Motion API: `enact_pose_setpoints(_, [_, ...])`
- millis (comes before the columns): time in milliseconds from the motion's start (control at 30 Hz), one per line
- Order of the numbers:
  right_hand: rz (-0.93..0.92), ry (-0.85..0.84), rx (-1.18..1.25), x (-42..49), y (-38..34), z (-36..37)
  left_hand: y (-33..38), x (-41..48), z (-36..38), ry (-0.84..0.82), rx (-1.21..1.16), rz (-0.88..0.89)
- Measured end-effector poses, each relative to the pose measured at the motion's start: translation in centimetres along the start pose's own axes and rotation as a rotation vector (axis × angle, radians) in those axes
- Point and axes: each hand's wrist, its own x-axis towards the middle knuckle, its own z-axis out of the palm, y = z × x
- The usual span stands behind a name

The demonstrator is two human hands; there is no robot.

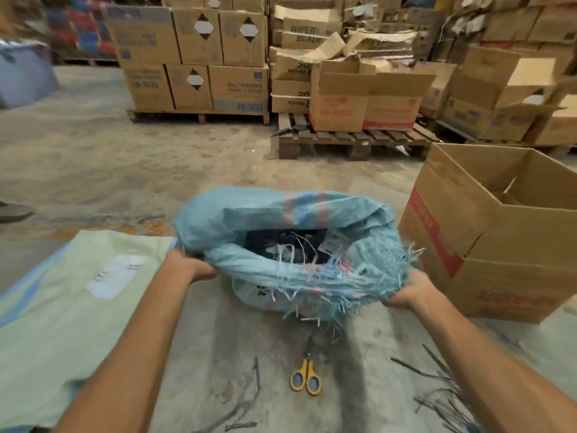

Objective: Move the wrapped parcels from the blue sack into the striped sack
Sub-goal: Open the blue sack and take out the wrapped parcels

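i'm in a warehouse or stockroom. cardboard cartons [193, 57] with printed product codes stand stacked in rows on wooden pallets [352, 140]. further along are torn boxes [304, 32] marked wiper blade, sagging in a heap. the floor [93, 157] is bare, dusty concrete. an open carton [452, 214] sits on it beside me, and the woven blue sack [237, 220] suits bulk goods.

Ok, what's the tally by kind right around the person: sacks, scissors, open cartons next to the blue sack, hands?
Sacks: 2, the blue sack and the pale green sack lying flat
Scissors: 1, yellow-handled scissors
Open cartons: 1, the open carton
Hands: 2, left hand and right hand, each gripping the blue sack's rim
Total: 6
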Motion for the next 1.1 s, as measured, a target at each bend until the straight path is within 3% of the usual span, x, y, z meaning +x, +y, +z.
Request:
enact_pose_setpoints(100, [-0.013,-0.080,-0.019,0.5,1.7,-0.3,-3.0,0.6,-0.8,0.119,-0.092,0.045])
enact_pose_setpoints(133, [-0.036,-0.084,-0.032,0.5,1.8,-0.2,-3.8,0.8,-1.7,0.065,-0.111,0.018])
enact_pose_setpoints(233, [-0.134,0.076,-0.050,1.6,1.8,0.1,-5.8,0.9,-1.9,0.092,-0.141,0.204])
enact_pose_setpoints(333, [-0.289,0.235,-0.187,1.7,2.7,2.3,-9.6,-0.2,-0.2,0.476,0.293,0.626])
enact_pose_setpoints(433, [-0.582,0.572,-0.516,1.8,4.5,3.8,-11.9,0.5,-0.6,0.591,0.898,1.037])
enact_pose_setpoints(533, [-0.665,0.841,-1.044,1.9,5.8,4.2,-10.7,0.7,-1.3,0.757,1.108,1.199])
enact_pose_setpoints(633, [-0.826,0.972,-1.455,3.9,5.7,3.8,-7.0,2.1,-2.0,0.894,1.304,1.250])
enact_pose_setpoints(733, [-0.822,0.786,-1.595,5.2,5.3,4.0,-4.7,3.4,-1.8,0.684,1.393,1.222])
enact_pose_setpoints(833, [-0.791,0.556,-1.448,5.9,4.8,5.2,-5.3,4.2,0.0,0.432,1.157,0.941])
enact_pose_setpoints(900, [-0.782,0.594,-1.334,6.5,4.3,6.4,-6.4,4.1,1.5,0.327,0.961,0.769])
enact_pose_setpoints(1000, [-0.834,0.805,-1.344,7.1,3.8,7.4,-7.9,4.5,2.5,0.181,0.684,0.512])
enact_pose_setpoints(1100, [-0.834,0.760,-1.158,6.6,1.2,7.8,-7.6,4.6,3.0,0.116,0.540,0.345])
